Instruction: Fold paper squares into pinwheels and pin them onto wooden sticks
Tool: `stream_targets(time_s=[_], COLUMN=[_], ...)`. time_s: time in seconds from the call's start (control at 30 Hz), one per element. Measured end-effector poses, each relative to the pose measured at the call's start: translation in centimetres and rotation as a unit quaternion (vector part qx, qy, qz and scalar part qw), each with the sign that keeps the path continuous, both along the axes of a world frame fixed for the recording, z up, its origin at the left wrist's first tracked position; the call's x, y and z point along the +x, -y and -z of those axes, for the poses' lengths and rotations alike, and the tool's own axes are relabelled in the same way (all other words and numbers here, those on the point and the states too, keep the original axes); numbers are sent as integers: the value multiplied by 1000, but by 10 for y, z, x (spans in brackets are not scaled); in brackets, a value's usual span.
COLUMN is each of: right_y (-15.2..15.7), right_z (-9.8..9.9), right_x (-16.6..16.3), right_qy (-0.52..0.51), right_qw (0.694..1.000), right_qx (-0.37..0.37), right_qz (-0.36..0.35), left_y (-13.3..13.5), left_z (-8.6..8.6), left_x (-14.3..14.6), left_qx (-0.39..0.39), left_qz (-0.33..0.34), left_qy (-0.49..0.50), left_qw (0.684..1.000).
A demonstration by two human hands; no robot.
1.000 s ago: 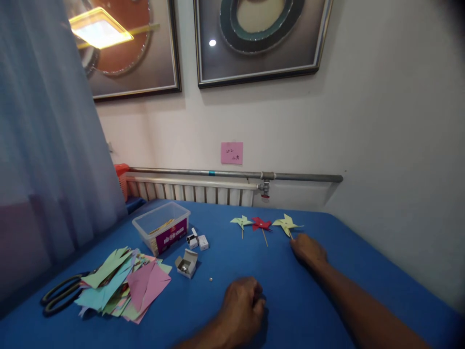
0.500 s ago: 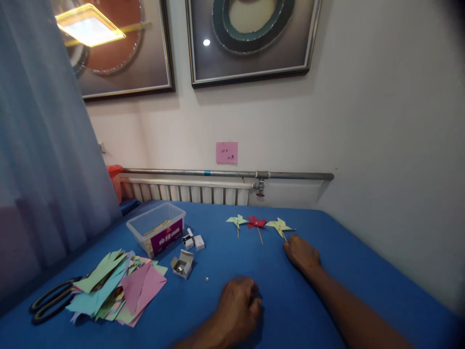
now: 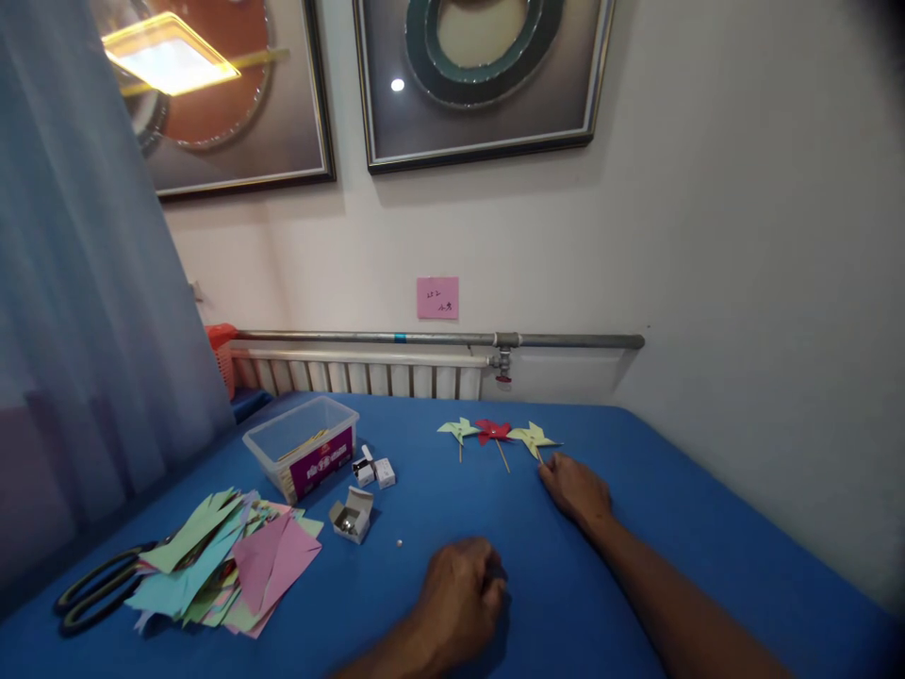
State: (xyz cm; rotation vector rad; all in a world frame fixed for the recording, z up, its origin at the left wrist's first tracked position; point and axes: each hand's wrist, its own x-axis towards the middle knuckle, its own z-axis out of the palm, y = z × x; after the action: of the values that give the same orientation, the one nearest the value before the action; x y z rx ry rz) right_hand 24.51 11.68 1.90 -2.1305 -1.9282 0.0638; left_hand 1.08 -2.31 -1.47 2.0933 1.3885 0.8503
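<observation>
Head view: The right hand (image 3: 578,492) is closed, its fingertips gripping the lower stick of the yellow pinwheel (image 3: 534,438). That pinwheel is at the right end of a row on the blue table (image 3: 707,528), close beside the red pinwheel (image 3: 493,432); the pale green pinwheel (image 3: 459,430) is at the left end. The left hand (image 3: 461,592) is loosely closed, fingers curled inward, low over the table; its palm is hidden. Further left are an open white box (image 3: 352,515), a clear tub (image 3: 301,443) containing sticks, and a paper pile (image 3: 233,561) partly covering scissors (image 3: 99,589).
</observation>
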Motion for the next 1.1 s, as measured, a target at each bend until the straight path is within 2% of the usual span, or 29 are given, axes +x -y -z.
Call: stream_targets(time_s=[0.33,0.5,0.6,0.73,0.8,0.9,1.1], right_y=[-8,-5,2,11,13,14,29], right_z=[5,9,8,10,11,13,11], right_x=[16,16,6,-19,-31,-41,-38], right_qy=[-11,-2,15,43,47,42,64], right_qw=[999,997,990,967,958,959,975], right_qx=[11,47,79,99,103,101,100], right_qz=[-37,-53,-112,-233,-263,-261,-189], left_y=[1,2,2,3,3,3,2], left_z=[1,-3,-5,-6,-6,-7,-7], left_x=[-1,-1,-1,-1,-1,-1,-4], left_qx=[8,2,3,3,4,2,16], left_qz=[10,6,6,8,6,4,9], left_qy=[13,6,-1,-5,-9,-13,-25], left_qw=[1000,1000,1000,1000,1000,1000,1000])
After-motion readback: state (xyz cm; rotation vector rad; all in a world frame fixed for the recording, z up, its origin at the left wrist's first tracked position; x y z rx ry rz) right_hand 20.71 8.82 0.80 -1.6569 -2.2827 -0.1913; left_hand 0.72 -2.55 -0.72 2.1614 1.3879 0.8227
